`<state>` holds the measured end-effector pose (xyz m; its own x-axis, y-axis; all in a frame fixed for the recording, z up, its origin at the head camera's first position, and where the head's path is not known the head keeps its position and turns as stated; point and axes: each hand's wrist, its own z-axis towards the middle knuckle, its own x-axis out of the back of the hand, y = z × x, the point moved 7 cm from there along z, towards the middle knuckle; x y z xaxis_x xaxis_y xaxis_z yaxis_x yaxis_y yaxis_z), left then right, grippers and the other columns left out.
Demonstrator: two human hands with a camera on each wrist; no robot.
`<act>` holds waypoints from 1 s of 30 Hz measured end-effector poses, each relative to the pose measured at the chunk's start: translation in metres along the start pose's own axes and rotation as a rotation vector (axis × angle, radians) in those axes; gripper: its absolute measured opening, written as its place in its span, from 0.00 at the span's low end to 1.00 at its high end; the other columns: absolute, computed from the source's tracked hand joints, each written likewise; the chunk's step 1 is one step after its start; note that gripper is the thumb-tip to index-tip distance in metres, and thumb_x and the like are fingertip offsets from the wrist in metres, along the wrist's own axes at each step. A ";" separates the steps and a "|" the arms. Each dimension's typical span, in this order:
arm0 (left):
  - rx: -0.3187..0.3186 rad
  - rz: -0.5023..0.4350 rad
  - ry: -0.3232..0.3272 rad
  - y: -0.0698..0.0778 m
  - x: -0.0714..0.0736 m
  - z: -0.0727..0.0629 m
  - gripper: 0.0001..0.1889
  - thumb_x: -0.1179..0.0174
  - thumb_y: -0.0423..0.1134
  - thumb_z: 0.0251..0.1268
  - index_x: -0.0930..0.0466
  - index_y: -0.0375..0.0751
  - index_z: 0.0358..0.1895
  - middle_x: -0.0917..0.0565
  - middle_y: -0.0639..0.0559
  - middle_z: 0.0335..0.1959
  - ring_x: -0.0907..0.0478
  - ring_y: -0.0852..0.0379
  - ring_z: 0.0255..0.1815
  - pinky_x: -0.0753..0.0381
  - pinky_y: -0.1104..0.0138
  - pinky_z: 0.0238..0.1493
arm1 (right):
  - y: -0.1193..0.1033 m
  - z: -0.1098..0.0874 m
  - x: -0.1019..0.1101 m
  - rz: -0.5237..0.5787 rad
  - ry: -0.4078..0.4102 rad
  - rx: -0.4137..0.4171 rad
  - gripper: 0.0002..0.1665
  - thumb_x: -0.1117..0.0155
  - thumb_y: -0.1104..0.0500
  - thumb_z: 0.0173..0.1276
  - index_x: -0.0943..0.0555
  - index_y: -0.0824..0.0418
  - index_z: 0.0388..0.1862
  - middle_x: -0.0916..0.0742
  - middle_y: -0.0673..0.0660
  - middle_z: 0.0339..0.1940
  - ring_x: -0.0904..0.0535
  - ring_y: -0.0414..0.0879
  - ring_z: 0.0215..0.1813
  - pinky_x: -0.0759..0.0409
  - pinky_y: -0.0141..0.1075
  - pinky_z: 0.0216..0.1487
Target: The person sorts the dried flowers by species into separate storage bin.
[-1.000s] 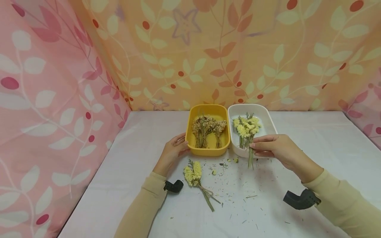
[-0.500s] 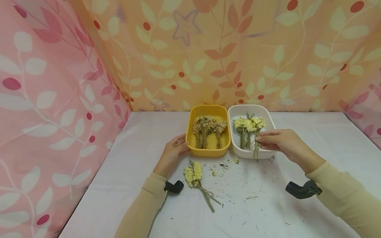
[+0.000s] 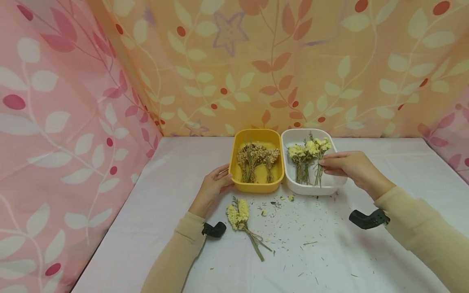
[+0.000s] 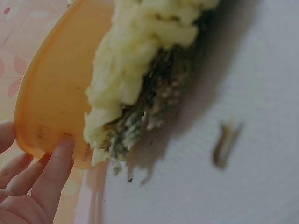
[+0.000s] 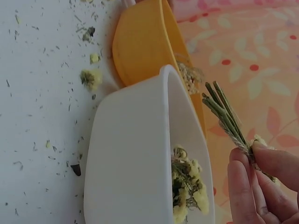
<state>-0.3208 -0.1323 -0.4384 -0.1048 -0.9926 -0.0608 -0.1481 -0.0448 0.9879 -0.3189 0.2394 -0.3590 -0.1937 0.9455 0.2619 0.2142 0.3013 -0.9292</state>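
Observation:
My right hand pinches a small bunch of pale yellow dried flowers by its twine-bound stems. Those tied stems show above the rim in the right wrist view, over the right part of the white container. More yellow flower bunches lie in that container's left half. My left hand rests at the near left corner of the yellow container, fingers extended against its outer wall. Several dried bunches with small beige blooms lie in the yellow container.
Another tied yellow bunch lies on the white tabletop beside the left forearm. Bits of stem and petal are scattered in front of the containers. The two containers stand side by side close to the patterned curtain at the back.
My right hand has moved right and away from me with its flower bunch, drawing it apart from the bunches at the white container's left. The left hand has stayed at the yellow container.

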 end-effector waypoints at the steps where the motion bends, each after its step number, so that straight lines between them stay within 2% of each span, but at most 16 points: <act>1: -0.002 0.002 -0.001 0.000 0.000 0.000 0.28 0.44 0.32 0.74 0.36 0.38 0.74 0.31 0.38 0.74 0.28 0.40 0.70 0.18 0.55 0.64 | 0.000 0.001 0.000 0.002 0.007 -0.003 0.34 0.31 0.57 0.68 0.30 0.76 0.66 0.11 0.36 0.30 0.13 0.31 0.36 0.12 0.28 0.46; 13: -0.011 -0.003 -0.012 0.002 -0.001 -0.001 0.28 0.45 0.31 0.74 0.37 0.37 0.75 0.32 0.37 0.74 0.28 0.39 0.70 0.20 0.52 0.66 | 0.009 0.024 -0.002 0.022 0.050 -0.056 0.33 0.33 0.58 0.69 0.30 0.74 0.66 0.12 0.37 0.26 0.13 0.31 0.33 0.12 0.30 0.48; 23: -0.010 -0.017 -0.016 0.000 -0.001 0.000 0.28 0.43 0.32 0.73 0.36 0.38 0.74 0.31 0.38 0.73 0.28 0.40 0.70 0.20 0.53 0.66 | 0.016 0.035 -0.010 0.064 0.068 -0.076 0.31 0.32 0.62 0.68 0.28 0.76 0.64 0.12 0.39 0.24 0.13 0.33 0.31 0.11 0.30 0.44; 30: -0.010 -0.007 -0.010 0.000 0.000 0.001 0.28 0.43 0.32 0.73 0.36 0.38 0.74 0.31 0.38 0.73 0.27 0.39 0.69 0.19 0.54 0.64 | 0.022 0.043 -0.017 0.034 0.070 -0.096 0.31 0.31 0.62 0.67 0.28 0.76 0.64 0.14 0.39 0.23 0.14 0.32 0.30 0.11 0.31 0.45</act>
<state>-0.3217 -0.1322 -0.4390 -0.1136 -0.9911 -0.0689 -0.1391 -0.0528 0.9889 -0.3526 0.2244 -0.3949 -0.1179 0.9607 0.2511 0.3108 0.2759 -0.9096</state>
